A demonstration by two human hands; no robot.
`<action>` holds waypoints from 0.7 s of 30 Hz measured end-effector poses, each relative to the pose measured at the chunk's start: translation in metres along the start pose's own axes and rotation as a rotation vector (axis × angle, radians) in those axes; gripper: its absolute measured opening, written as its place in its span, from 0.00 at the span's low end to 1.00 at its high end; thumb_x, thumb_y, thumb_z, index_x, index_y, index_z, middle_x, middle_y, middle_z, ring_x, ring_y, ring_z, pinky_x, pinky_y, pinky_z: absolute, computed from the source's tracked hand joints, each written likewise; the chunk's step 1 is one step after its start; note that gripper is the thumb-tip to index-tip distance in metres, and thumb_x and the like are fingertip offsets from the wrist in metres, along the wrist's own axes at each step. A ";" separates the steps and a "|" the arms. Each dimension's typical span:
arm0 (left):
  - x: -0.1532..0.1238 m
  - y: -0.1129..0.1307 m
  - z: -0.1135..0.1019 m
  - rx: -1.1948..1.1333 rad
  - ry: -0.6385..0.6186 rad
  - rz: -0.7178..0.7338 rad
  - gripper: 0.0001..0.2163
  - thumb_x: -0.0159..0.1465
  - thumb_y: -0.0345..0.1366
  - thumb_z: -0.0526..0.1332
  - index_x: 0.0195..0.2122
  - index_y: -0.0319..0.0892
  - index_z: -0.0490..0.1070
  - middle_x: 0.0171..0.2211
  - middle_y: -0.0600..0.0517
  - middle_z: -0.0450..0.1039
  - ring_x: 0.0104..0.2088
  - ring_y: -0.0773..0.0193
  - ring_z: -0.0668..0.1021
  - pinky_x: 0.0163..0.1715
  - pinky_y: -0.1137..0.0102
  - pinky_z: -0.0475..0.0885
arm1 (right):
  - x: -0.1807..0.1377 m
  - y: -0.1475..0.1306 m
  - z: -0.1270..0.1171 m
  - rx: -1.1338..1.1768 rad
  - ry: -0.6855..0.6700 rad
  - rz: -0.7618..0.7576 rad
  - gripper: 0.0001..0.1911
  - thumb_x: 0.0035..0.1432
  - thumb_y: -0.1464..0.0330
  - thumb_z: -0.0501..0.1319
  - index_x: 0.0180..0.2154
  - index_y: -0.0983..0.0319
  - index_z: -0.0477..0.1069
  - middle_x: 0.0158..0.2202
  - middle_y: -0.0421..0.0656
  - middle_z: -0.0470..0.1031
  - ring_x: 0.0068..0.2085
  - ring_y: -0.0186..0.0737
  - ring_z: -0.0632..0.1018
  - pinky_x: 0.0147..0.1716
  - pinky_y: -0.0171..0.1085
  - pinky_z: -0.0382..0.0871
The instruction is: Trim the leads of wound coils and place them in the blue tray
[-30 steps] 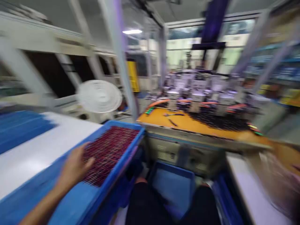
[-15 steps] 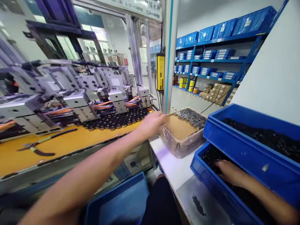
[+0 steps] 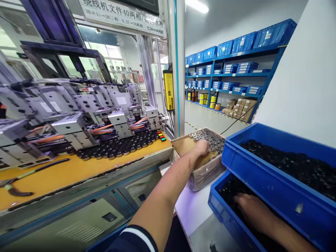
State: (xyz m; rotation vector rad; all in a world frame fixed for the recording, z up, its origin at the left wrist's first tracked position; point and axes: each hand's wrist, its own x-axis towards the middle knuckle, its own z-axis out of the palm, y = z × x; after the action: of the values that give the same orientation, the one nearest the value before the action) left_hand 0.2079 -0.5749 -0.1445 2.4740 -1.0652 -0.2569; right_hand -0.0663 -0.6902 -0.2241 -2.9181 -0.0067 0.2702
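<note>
1. My left hand (image 3: 203, 146) is inside the cardboard box (image 3: 183, 145) at centre frame, resting on the heap of small grey metal parts (image 3: 211, 138). The fingers curl down into the parts; I cannot tell whether they grip any.
2. My right hand (image 3: 249, 210) lies palm down in the lower blue bin (image 3: 217, 206) at lower right, fingers loosely spread on the dark small parts (image 3: 229, 190). Whether anything is held beneath them cannot be seen.
3. The cardboard box is lined with clear plastic and stands on the white table (image 3: 194, 210), touching the lower blue bin's left end.
4. A second blue bin (image 3: 262, 164) is stacked above and behind the lower one, at right of frame, filled with dark parts.
5. Left of the box runs the yellow work surface (image 3: 73, 169) of a machine, with a row of black round pieces (image 3: 118, 147) along its back edge under the grey machine heads (image 3: 78, 108).
6. A pair of pliers (image 3: 15, 182) lies at the far left of the yellow surface.
7. Blue shelving (image 3: 236, 73) with bins and cartons stands at upper right, well apart from both hands.
</note>
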 end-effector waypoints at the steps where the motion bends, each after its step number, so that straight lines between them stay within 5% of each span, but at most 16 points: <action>1: -0.004 0.000 -0.003 -0.039 0.014 -0.001 0.05 0.61 0.29 0.64 0.30 0.33 0.70 0.31 0.49 0.71 0.38 0.63 0.75 0.45 0.62 0.71 | 0.000 0.000 0.001 -0.003 -0.013 0.006 0.27 0.57 0.85 0.45 0.49 0.70 0.77 0.51 0.57 0.73 0.53 0.54 0.76 0.53 0.48 0.69; 4: -0.046 0.001 -0.014 -0.216 0.102 0.054 0.04 0.58 0.27 0.65 0.30 0.32 0.70 0.30 0.49 0.70 0.34 0.65 0.73 0.43 0.65 0.70 | -0.001 0.002 0.003 0.004 -0.002 -0.007 0.26 0.56 0.85 0.46 0.46 0.71 0.78 0.51 0.59 0.73 0.54 0.55 0.75 0.55 0.48 0.69; 6: -0.099 -0.002 -0.020 -0.393 0.190 0.129 0.12 0.60 0.31 0.65 0.44 0.31 0.71 0.36 0.46 0.72 0.34 0.67 0.71 0.40 0.69 0.69 | -0.002 0.001 0.001 0.021 0.071 -0.049 0.23 0.57 0.84 0.47 0.41 0.70 0.79 0.47 0.58 0.75 0.51 0.54 0.77 0.51 0.46 0.72; 8: -0.165 -0.007 -0.021 -0.576 0.219 0.192 0.25 0.62 0.32 0.64 0.59 0.32 0.62 0.46 0.43 0.71 0.34 0.71 0.70 0.37 0.73 0.69 | -0.003 -0.006 -0.008 0.048 0.187 -0.106 0.19 0.62 0.79 0.49 0.40 0.69 0.79 0.44 0.56 0.75 0.47 0.49 0.78 0.48 0.45 0.73; 11: -0.260 -0.014 -0.013 -0.867 0.279 0.282 0.21 0.64 0.35 0.64 0.57 0.36 0.68 0.46 0.43 0.69 0.35 0.72 0.69 0.37 0.76 0.68 | -0.006 -0.041 -0.035 0.142 0.512 -0.272 0.14 0.68 0.70 0.53 0.44 0.66 0.76 0.41 0.50 0.72 0.42 0.39 0.76 0.45 0.40 0.72; 13: -0.306 -0.014 -0.006 -0.992 0.332 0.345 0.15 0.65 0.32 0.64 0.53 0.44 0.74 0.47 0.45 0.68 0.38 0.72 0.70 0.39 0.77 0.68 | -0.010 -0.080 -0.056 0.291 0.778 -0.521 0.08 0.64 0.74 0.60 0.44 0.65 0.74 0.39 0.46 0.71 0.41 0.34 0.74 0.41 0.34 0.70; 17: -0.351 -0.001 -0.002 -1.103 0.385 0.369 0.18 0.64 0.27 0.63 0.53 0.54 0.75 0.50 0.47 0.69 0.42 0.70 0.74 0.44 0.74 0.71 | -0.023 -0.159 -0.077 0.538 0.711 -0.727 0.09 0.62 0.78 0.61 0.45 0.66 0.70 0.36 0.43 0.70 0.37 0.28 0.72 0.36 0.29 0.69; 21: -0.366 0.015 -0.002 -1.178 0.379 0.297 0.18 0.61 0.24 0.65 0.49 0.51 0.77 0.49 0.48 0.71 0.39 0.72 0.77 0.40 0.77 0.74 | -0.041 -0.192 -0.069 0.679 0.653 -0.843 0.10 0.61 0.82 0.59 0.43 0.67 0.69 0.39 0.45 0.70 0.41 0.29 0.73 0.40 0.30 0.70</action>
State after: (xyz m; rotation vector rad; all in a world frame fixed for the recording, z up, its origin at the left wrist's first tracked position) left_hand -0.0521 -0.3177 -0.1360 1.2313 -0.7522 -0.2149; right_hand -0.0908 -0.5181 -0.1106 -1.9716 -0.8232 -0.6690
